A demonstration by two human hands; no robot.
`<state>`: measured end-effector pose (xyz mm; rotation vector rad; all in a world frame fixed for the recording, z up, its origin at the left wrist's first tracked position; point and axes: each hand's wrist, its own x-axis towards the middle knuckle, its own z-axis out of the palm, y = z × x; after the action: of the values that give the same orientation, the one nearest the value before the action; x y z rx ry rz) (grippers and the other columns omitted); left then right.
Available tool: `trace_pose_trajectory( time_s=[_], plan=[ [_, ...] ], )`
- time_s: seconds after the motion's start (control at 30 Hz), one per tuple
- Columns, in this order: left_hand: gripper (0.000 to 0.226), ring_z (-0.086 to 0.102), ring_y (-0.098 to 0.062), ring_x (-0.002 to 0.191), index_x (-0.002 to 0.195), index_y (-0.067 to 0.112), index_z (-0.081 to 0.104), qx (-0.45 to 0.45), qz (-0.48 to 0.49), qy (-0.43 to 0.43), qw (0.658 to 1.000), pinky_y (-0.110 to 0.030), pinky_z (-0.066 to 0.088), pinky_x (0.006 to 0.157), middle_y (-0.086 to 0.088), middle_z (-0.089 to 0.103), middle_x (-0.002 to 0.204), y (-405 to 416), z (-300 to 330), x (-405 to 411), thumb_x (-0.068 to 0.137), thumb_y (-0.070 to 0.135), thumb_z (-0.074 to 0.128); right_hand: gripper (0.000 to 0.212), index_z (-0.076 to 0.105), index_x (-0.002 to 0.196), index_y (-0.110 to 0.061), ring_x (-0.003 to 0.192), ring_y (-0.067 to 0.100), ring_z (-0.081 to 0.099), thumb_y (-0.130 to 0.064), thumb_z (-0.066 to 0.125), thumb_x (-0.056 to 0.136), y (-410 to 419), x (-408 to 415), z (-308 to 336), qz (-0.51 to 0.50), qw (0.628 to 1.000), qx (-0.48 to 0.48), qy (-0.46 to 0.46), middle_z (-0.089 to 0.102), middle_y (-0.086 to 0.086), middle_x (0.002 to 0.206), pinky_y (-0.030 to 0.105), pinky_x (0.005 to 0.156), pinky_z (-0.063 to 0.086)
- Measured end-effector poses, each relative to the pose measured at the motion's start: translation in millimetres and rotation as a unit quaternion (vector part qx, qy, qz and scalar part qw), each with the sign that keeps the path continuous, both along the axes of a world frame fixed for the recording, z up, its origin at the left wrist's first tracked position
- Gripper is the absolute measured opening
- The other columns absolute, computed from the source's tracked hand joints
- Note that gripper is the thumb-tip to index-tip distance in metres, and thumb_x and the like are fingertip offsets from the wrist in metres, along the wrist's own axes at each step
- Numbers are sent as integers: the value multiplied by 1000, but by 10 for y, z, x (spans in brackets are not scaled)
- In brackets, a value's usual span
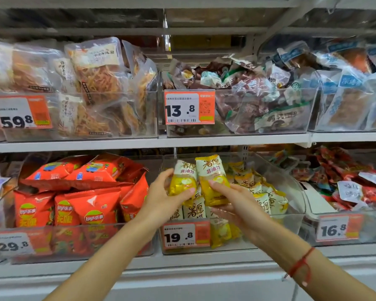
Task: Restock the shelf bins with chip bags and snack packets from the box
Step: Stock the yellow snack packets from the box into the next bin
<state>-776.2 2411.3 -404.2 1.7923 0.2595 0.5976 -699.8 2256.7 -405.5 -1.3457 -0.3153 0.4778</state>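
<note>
Both hands are up at the clear bin [287, 227] w/ the 19.8 price tag [186, 236], lower shelf, middle. Left hand [161, 199] grips a yellow-and-white snack packet [183, 178] by its lower half, thumb across the front. Right hand [237, 205] holds a second yellow packet [213, 177] just beside it, index finger laid across the front; the 2 packets touch edge to edge, upright, above the bin's front half. More of the same yellow packets [267, 198] lie piled inside the bin, behind and under the hands. Left of this bin: red chip bags [89, 205] stacked in a bin tagged 29.8. Right of it: a bin tagged 16.8 w/ red-and-white packets [356, 183]. A red string bracelet [302, 265] sits on the right wrist.
</note>
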Motion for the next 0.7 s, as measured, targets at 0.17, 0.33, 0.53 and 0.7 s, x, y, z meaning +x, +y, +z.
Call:
trace_pose_trajectory(
  time_s=[0.17, 0.33, 0.53, 0.7],
  plan=[
    [72, 60, -23, 110, 142, 38, 28, 352, 118, 49, 927, -38, 49, 86, 2, 60, 126, 258, 37, 402, 82, 47, 66, 60, 42, 131, -16, 90, 23, 68, -29, 72, 81, 97, 411, 55, -39, 998, -34, -42, 60, 10, 115, 24, 63, 59],
    [62, 58, -34, 110, 143, 37, 29, 494, 161, 144, 842, -35, 45, 79, -8, 62, 121, 414, 50, 847, 89, 56, 52, 70, 32, 143, -19, 98, 22, 64, -30, 69, 85, 424, 786, 106, -69, 982, -111, -139, 48, 7, 134, 29, 71, 59],
    [70, 25, -27, 137, 139, 22, 41, 604, 183, 273, 726, -41, 21, 110, -7, 33, 149, 574, 84, 1026, 88, 69, 33, 61, 50, 128, -13, 107, 31, 57, -61, 44, 89, 729, 1009, -29, -89, 834, -428, -337, 59, 11, 116, 38, 90, 48],
    [81, 23, -33, 141, 148, 22, 24, 528, 75, 351, 770, -43, 27, 112, -10, 26, 154, 665, 91, 929, 84, 68, 45, 68, 21, 147, -37, 136, 30, 32, -50, 53, 88, 641, 1104, -36, 1, 827, -397, -397, 30, 8, 152, 47, 111, 32]
  ],
)
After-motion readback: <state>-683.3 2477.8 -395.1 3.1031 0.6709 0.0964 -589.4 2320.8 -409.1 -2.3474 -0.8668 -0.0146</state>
